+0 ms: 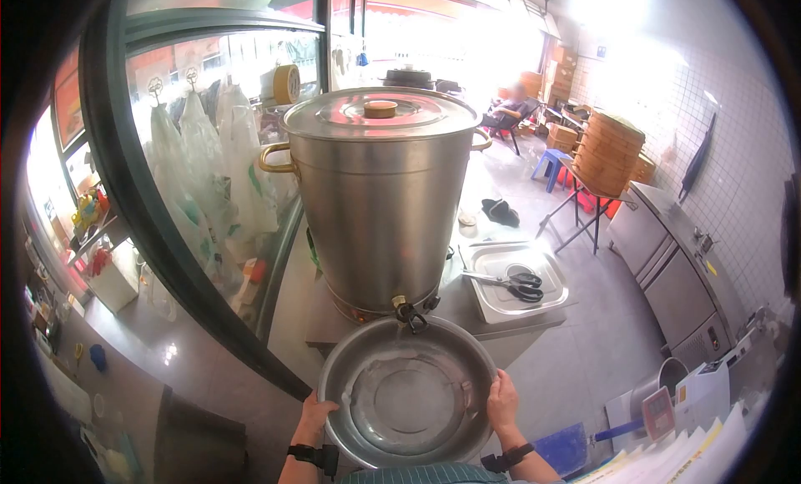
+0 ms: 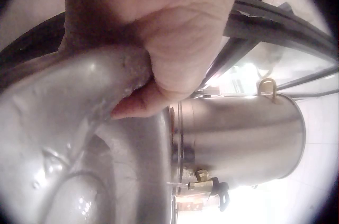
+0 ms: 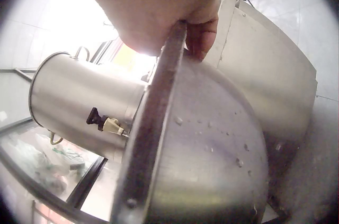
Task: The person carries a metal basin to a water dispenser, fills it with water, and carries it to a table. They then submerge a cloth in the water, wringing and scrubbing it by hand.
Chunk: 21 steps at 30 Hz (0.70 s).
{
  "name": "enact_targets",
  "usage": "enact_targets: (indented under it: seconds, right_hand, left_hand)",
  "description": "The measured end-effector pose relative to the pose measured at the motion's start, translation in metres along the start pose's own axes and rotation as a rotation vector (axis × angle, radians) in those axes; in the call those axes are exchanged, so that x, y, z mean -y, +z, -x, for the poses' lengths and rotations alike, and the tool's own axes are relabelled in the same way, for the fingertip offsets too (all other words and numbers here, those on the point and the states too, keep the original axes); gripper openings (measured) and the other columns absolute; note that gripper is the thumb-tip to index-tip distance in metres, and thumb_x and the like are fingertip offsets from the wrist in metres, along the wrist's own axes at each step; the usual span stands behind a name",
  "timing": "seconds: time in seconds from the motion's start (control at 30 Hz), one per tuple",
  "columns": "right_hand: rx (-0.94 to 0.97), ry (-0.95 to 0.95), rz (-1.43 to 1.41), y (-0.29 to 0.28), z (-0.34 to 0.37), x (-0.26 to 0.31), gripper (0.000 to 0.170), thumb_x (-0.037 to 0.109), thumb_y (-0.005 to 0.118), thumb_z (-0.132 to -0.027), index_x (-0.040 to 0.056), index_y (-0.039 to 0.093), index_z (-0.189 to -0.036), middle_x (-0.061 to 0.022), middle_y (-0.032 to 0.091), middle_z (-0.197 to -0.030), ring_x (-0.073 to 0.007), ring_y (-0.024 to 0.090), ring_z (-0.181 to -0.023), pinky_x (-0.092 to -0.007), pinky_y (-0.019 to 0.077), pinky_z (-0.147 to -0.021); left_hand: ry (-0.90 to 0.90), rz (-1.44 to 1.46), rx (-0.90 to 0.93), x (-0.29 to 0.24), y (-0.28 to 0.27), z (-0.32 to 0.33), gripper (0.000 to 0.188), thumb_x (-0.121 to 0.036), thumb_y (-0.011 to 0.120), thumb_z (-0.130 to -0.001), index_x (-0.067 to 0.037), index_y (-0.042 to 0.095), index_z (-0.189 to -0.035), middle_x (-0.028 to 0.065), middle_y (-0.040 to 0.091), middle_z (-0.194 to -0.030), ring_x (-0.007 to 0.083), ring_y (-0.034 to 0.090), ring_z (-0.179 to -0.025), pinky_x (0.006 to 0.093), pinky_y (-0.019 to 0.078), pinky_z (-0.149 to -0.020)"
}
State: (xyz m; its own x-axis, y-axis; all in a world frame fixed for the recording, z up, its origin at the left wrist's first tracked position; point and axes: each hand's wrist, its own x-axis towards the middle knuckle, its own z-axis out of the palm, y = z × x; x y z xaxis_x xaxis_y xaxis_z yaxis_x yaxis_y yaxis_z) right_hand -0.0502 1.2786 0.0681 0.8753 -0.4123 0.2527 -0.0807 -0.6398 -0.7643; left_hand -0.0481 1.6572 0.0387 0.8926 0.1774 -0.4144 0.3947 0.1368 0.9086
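Both hands hold a wide round metal basin [image 1: 470, 375] by opposite sides of its rim. On the left side, the left hand [image 1: 315, 415] has its thumb over the rim [image 2: 116, 70]. The right hand [image 1: 502, 403] grips the other side, with fingertips against the outer wall [image 3: 222, 123], which is dotted with water drops. A tall lidded steel drum [image 1: 380, 204] stands just beyond. Its brass tap [image 1: 402, 305] with a black handle sits over the basin's far rim. In the left wrist view a thin pale line runs from the tap [image 2: 201, 185] toward the basin.
Right of the drum, black-handled scissors [image 1: 526, 285] lie in a white tray [image 1: 492, 309]. A glass partition with a dark frame [image 1: 179, 225] stands at the left. Bamboo steamers [image 1: 611, 153] rest on a folding stand. A steel cabinet [image 1: 667, 267] lines the right wall. A seated person [image 1: 511, 108] is far back.
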Motion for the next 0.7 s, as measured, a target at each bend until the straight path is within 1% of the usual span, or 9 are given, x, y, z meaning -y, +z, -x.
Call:
enact_targets:
  seconds: [0.17, 0.23, 0.3, 0.33, 0.37, 0.43, 0.47, 0.6, 0.7]
  right_hand:
    - [-0.027, 0.024, -0.012, 0.007, 0.003, -0.009, 0.029, 0.016, 0.041, -0.092, 0.0006, 0.053, -0.113, -0.0232, 0.059, -0.102, -0.0378, 0.057, -0.096, -0.0424, 0.0439, -0.083]
    - [-0.073, -0.038, -0.055, 0.008, 0.002, -0.009, 0.028, 0.017, 0.043, -0.092, 0.0042, 0.053, -0.114, -0.0204, 0.060, -0.100, -0.0379, 0.057, -0.093, -0.0431, 0.0451, -0.079]
    - [-0.082, 0.008, -0.066, 0.008, 0.004, -0.010, 0.027, 0.018, 0.043, -0.092, 0.0047, 0.053, -0.114, -0.0195, 0.060, -0.101, -0.0375, 0.057, -0.093, -0.0431, 0.0452, -0.079]
    - [-0.073, 0.013, -0.068, 0.008, 0.005, -0.010, 0.027, 0.018, 0.043, -0.092, 0.0052, 0.053, -0.113, -0.0187, 0.060, -0.101, -0.0371, 0.057, -0.093, -0.0432, 0.0453, -0.079]
    - [-0.093, 0.053, -0.084, 0.009, 0.007, -0.009, 0.027, 0.018, 0.043, -0.092, 0.0052, 0.053, -0.113, -0.0187, 0.060, -0.101, -0.0371, 0.057, -0.093, -0.0432, 0.0453, -0.079]
    - [-0.073, 0.038, -0.053, 0.009, 0.008, -0.009, 0.026, 0.018, 0.043, -0.092, 0.0055, 0.054, -0.112, -0.0183, 0.060, -0.101, -0.0365, 0.057, -0.093, -0.0434, 0.0455, -0.078]
    - [-0.085, 0.068, -0.067, 0.008, 0.010, -0.007, 0.026, 0.018, 0.043, -0.092, 0.0055, 0.054, -0.112, -0.0183, 0.060, -0.101, -0.0365, 0.057, -0.093, -0.0434, 0.0455, -0.078]
    - [-0.100, 0.109, -0.115, 0.013, 0.018, -0.011, 0.026, 0.019, 0.043, -0.092, 0.0054, 0.054, -0.111, -0.0179, 0.060, -0.100, -0.0359, 0.057, -0.092, -0.0434, 0.0456, -0.078]
    - [-0.111, 0.132, -0.157, 0.017, 0.021, -0.015, 0.026, 0.019, 0.043, -0.092, 0.0050, 0.055, -0.111, -0.0178, 0.060, -0.100, -0.0359, 0.057, -0.092, -0.0431, 0.0457, -0.078]
  left_hand:
    - [0.040, 0.007, 0.026, 0.010, -0.004, -0.005, 0.051, 0.001, 0.060, -0.065, 0.006, 0.051, -0.115, 0.0142, 0.062, -0.097, 0.0229, 0.061, -0.084, 0.0321, 0.0486, -0.077]
    - [0.065, -0.026, 0.056, 0.009, -0.006, -0.005, 0.050, 0.001, 0.059, -0.066, 0.007, 0.051, -0.114, 0.0140, 0.062, -0.096, 0.0227, 0.060, -0.083, 0.0320, 0.0489, -0.076]
    - [0.064, -0.020, -0.007, 0.000, -0.002, -0.001, 0.053, -0.003, 0.063, -0.062, 0.004, 0.051, -0.113, 0.0134, 0.061, -0.095, 0.0249, 0.060, -0.083, 0.0345, 0.0487, -0.077]
    - [0.048, -0.083, 0.013, 0.000, -0.004, -0.003, 0.052, -0.002, 0.062, -0.063, 0.004, 0.051, -0.113, 0.0128, 0.060, -0.096, 0.0247, 0.060, -0.085, 0.0349, 0.0486, -0.078]
    - [0.047, -0.126, 0.031, 0.001, -0.007, -0.005, 0.052, -0.002, 0.062, -0.063, 0.004, 0.051, -0.113, 0.0128, 0.060, -0.096, 0.0247, 0.060, -0.085, 0.0349, 0.0486, -0.078]
    - [0.047, -0.063, 0.009, -0.003, -0.005, -0.005, 0.049, -0.002, 0.061, -0.064, 0.004, 0.052, -0.112, 0.0118, 0.060, -0.097, 0.0242, 0.060, -0.085, 0.0343, 0.0485, -0.078]
    - [0.045, -0.097, 0.019, -0.007, -0.008, -0.005, 0.049, -0.002, 0.061, -0.064, 0.004, 0.052, -0.112, 0.0118, 0.060, -0.097, 0.0242, 0.060, -0.085, 0.0343, 0.0485, -0.078]
    - [0.060, -0.163, 0.038, -0.018, -0.009, -0.004, 0.045, -0.002, 0.061, -0.065, 0.006, 0.052, -0.109, 0.0129, 0.061, -0.093, 0.0217, 0.060, -0.081, 0.0318, 0.0478, -0.074]
    - [0.071, -0.188, 0.034, -0.030, -0.006, -0.001, 0.048, -0.004, 0.061, -0.064, 0.003, 0.053, -0.111, 0.0104, 0.060, -0.094, 0.0230, 0.059, -0.083, 0.0324, 0.0481, -0.075]
